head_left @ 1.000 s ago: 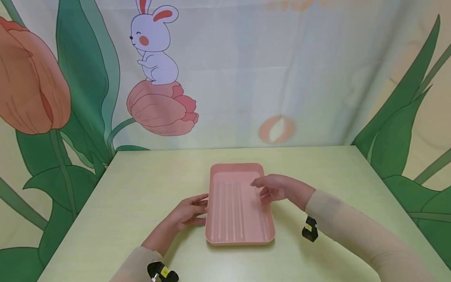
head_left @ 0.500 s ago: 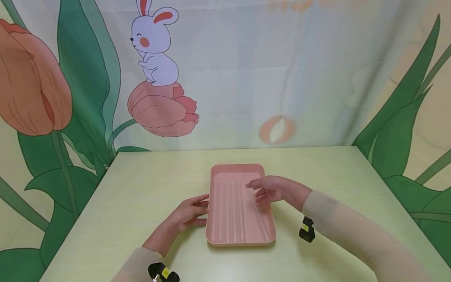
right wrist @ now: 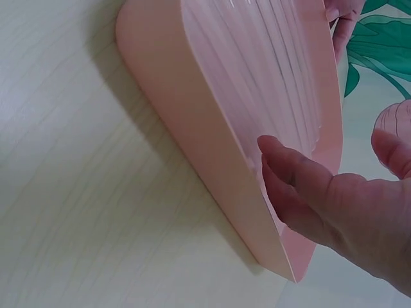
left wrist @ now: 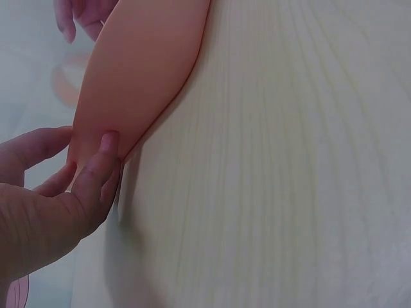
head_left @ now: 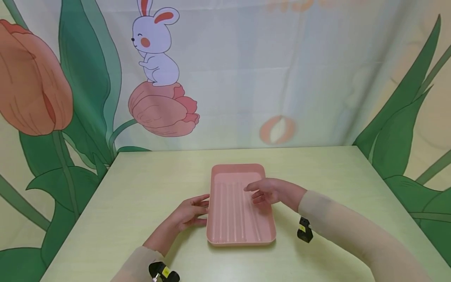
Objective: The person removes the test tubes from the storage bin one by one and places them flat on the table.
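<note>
Centrally, a pink tray point(head_left: 238, 168) lay on the pale tabletop point(head_left: 158, 172), with long lines point(head_left: 234, 215) (ridges or clear strips, I couldn't tell which) running along its floor. The left hand point(head_left: 190, 212) gripped its left edge, thumb against the outer wall. The right hand point(head_left: 270, 190) reached over the right rim, fingers loosely bent, thumb apart.

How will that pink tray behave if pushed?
The pink tray is probably stiff, since its thin walls hold their shape. Sitting low and flat on the table, it should slide rather than tip. Smooth-looking walls may be slippery.
</note>
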A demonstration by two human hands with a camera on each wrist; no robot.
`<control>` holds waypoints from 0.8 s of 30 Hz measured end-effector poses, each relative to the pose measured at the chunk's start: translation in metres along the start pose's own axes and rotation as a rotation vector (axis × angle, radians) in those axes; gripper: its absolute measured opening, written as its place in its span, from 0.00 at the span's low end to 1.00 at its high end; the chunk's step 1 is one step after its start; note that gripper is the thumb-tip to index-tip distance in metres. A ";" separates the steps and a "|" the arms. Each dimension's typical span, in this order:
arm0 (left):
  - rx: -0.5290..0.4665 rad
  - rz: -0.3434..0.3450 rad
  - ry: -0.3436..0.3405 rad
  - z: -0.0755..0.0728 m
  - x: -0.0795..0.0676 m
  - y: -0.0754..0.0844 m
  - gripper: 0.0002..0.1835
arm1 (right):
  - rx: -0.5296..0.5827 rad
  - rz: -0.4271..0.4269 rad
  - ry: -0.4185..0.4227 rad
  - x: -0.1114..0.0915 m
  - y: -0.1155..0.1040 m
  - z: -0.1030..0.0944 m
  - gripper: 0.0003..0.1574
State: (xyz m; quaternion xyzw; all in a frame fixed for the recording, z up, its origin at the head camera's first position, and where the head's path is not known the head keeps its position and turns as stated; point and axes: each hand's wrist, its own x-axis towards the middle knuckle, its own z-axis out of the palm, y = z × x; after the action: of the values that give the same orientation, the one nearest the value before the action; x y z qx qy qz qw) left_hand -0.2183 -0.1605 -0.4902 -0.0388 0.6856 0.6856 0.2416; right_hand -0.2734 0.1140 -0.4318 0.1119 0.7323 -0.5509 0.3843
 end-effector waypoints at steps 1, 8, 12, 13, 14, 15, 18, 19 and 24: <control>0.001 0.000 -0.002 0.000 0.000 0.000 0.34 | 0.001 0.006 -0.001 0.001 0.000 0.000 0.38; -0.003 0.003 -0.015 0.000 0.000 -0.001 0.34 | 0.046 0.079 0.042 0.005 -0.001 0.006 0.41; -0.001 0.003 -0.017 0.000 0.000 0.000 0.35 | 0.074 0.085 0.077 0.008 -0.001 0.011 0.38; -0.003 0.003 -0.015 0.001 0.000 0.000 0.35 | 0.073 0.083 0.080 0.009 -0.001 0.013 0.37; -0.001 0.003 -0.014 0.001 0.000 0.001 0.35 | 0.075 0.079 0.088 0.009 -0.001 0.014 0.35; 0.001 0.005 -0.016 0.001 -0.001 0.001 0.35 | 0.076 0.075 0.094 0.010 0.000 0.015 0.33; 0.003 0.002 -0.016 0.001 0.000 0.002 0.35 | 0.068 0.065 0.111 0.011 0.001 0.019 0.27; 0.004 0.001 -0.013 0.001 0.000 0.002 0.35 | 0.065 0.064 0.113 0.011 0.002 0.020 0.26; 0.012 -0.007 0.000 0.000 0.001 0.001 0.34 | 0.073 0.084 0.128 0.014 0.001 0.023 0.25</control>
State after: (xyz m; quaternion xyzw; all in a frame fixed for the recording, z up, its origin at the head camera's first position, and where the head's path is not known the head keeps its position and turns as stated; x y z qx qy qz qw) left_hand -0.2194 -0.1598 -0.4899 -0.0396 0.6895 0.6807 0.2443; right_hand -0.2720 0.0905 -0.4446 0.1914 0.7296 -0.5524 0.3550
